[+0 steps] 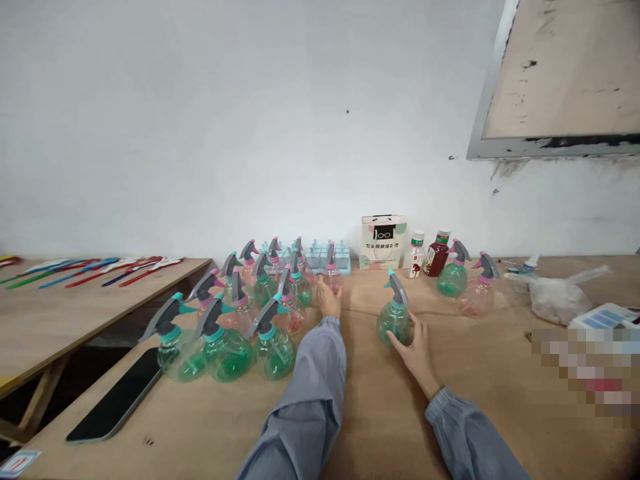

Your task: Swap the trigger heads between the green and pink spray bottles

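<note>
My right hand (415, 350) is wrapped round the base of a green spray bottle (394, 319) with a grey trigger, which stands upright on the wooden table (380, 427). My left hand (329, 300) reaches forward and touches a pink spray bottle (332, 273) at the right edge of a cluster of several green and pink spray bottles (240, 320). Both sleeves are grey-blue.
A black phone (117, 399) lies at the table's left front. Behind stand a small printed box (383, 242), a white bottle (415, 254), a dark red bottle (437, 253), two more spray bottles (465, 280) and a plastic bag (557, 297). Coloured sticks (90, 268) lie on a left table.
</note>
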### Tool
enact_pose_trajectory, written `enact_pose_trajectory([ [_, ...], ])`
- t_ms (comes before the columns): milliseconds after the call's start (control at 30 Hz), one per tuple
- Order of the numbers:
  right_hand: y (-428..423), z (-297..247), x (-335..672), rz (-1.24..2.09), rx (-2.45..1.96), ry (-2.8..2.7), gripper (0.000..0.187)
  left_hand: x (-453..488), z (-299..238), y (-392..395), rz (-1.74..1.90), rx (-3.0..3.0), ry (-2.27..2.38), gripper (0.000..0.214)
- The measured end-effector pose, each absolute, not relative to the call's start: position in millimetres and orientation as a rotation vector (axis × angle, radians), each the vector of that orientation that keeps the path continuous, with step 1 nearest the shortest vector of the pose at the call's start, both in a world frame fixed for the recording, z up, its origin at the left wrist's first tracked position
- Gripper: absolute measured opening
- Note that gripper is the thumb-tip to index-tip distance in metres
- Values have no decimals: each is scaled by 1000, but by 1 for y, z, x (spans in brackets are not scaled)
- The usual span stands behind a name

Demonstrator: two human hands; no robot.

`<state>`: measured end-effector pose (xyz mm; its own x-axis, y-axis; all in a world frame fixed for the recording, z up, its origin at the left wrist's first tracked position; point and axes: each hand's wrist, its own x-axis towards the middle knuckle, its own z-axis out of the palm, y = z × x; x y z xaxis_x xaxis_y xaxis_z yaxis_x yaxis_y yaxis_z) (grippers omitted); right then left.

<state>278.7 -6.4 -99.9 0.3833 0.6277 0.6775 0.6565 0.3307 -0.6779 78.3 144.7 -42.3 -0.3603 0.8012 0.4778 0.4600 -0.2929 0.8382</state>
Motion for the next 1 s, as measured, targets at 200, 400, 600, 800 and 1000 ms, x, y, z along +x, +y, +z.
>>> enact_pose_trajectory([
  [200, -8, -100, 279, -31, -1346, -1305, 70, 79, -36, 169, 1747, 1432, 1608, 77],
  [400, -9, -99, 274, -41, -1326, -1342, 68, 95, -25, 135, 1811, 1443, 1384, 70],
  [600, -10, -103, 249, -12, -1279, -1424, 72, 119, -18, 59, 1561, 1801, 833, 72],
  [800, -13, -117, 235, -73, -1248, -1613, 68, 96, 1, 9, 1479, 2030, 779, 95],
  [1000, -17, -121, 226, -156, -1273, -1754, 56, 85, -11, -3, 1390, 2201, 817, 107],
])
